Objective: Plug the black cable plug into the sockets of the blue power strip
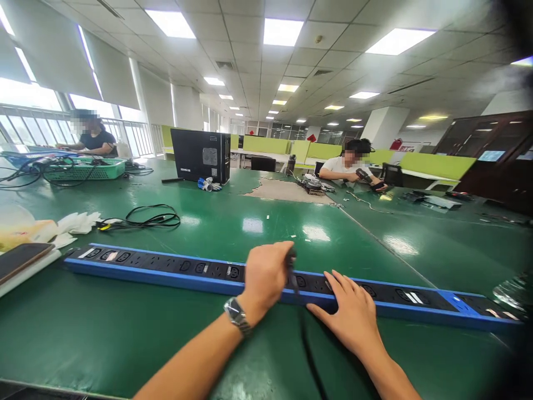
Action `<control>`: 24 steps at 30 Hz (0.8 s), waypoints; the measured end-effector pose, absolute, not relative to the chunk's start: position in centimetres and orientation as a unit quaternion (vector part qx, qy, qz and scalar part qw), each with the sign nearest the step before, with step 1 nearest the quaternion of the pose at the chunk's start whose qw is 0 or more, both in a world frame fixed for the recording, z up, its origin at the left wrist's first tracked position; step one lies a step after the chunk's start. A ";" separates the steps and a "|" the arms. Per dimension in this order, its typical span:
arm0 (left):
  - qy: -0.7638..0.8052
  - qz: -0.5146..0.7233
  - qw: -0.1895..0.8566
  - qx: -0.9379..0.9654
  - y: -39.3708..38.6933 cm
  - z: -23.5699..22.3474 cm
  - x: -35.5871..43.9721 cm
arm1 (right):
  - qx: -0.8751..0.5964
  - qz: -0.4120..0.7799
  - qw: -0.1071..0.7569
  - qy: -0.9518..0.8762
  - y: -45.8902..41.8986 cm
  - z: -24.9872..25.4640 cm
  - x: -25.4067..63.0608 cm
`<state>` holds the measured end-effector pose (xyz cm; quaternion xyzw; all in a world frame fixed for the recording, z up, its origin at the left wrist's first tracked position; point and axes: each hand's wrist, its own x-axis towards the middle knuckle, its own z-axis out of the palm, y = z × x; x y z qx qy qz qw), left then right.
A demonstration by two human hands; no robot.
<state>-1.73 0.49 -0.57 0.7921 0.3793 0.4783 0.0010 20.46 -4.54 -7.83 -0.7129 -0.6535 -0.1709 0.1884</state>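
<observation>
A long blue and black power strip (166,268) with rows of sockets lies across the green table. My left hand (266,275), with a metal watch on its wrist, is closed around the plug end of a black cord (307,350) just above the middle of the strip. The plug is mostly hidden by my fingers; whether it sits in a socket I cannot tell. From there the cord hangs toward me, blurred. My right hand (352,308) spans the strip right of the cord, thumb at the near side and fingers over the top to the far edge.
A coiled black cable (154,216), a phone (23,261) and crumpled white wrapping (79,223) are on the left. Farther back stand a green basket (89,169) of cables and a black computer case (200,156). Two people sit across the table, one holding a dark tool.
</observation>
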 end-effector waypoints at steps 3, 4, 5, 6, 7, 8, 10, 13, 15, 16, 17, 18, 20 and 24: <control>0.448 0.446 -0.005 0.775 1.3 -2.0 -9.4 | -0.723 -0.152 0.184 -0.648 -4.6 -7.5 20.2; 0.447 0.424 0.001 0.787 1.3 -2.6 -11.8 | -0.726 -0.148 0.182 -0.646 -4.6 -7.4 20.2; 0.439 0.407 0.011 0.801 1.3 -3.1 -13.9 | -0.729 -0.144 0.180 -0.645 -4.7 -7.4 20.1; 0.433 0.395 0.017 0.810 1.2 -3.4 -15.6 | -0.732 -0.141 0.178 -0.643 -4.7 -7.3 20.0; 0.427 0.386 0.020 0.818 1.0 -3.7 -16.9 | -0.734 -0.138 0.177 -0.641 -4.7 -7.2 19.8; 0.421 0.380 0.022 0.823 0.9 -3.8 -17.8 | -0.737 -0.137 0.176 -0.639 -4.7 -7.2 19.8; 0.410 0.373 0.024 0.832 0.6 -3.7 -18.5 | -0.738 -0.136 0.176 -0.637 -4.7 -7.3 19.7; 0.386 0.355 0.038 0.850 0.8 -3.1 -18.5 | -0.734 -0.135 0.184 -0.639 -4.5 -7.4 19.9; 0.377 0.331 0.046 0.864 1.1 -2.6 -18.4 | -0.733 -0.129 0.193 -0.639 -4.4 -7.5 20.2; 0.376 0.316 0.048 0.870 1.2 -2.4 -18.4 | -0.733 -0.124 0.199 -0.638 -4.4 -7.5 20.3; 0.378 0.301 0.048 0.874 1.3 -2.3 -18.5 | -0.732 -0.118 0.208 -0.638 -4.4 -7.4 20.1; 0.383 0.288 0.045 0.877 1.3 -2.3 -18.6 | -0.727 -0.110 0.222 -0.641 -4.4 -7.1 19.7; 0.414 0.270 0.023 0.869 1.2 -2.4 -18.8 | -0.697 -0.090 0.263 -0.661 -4.6 -6.3 18.0; 0.496 0.240 -0.050 0.833 0.8 -3.2 -19.0 | -0.571 -0.014 0.342 -0.746 -4.3 -3.9 10.4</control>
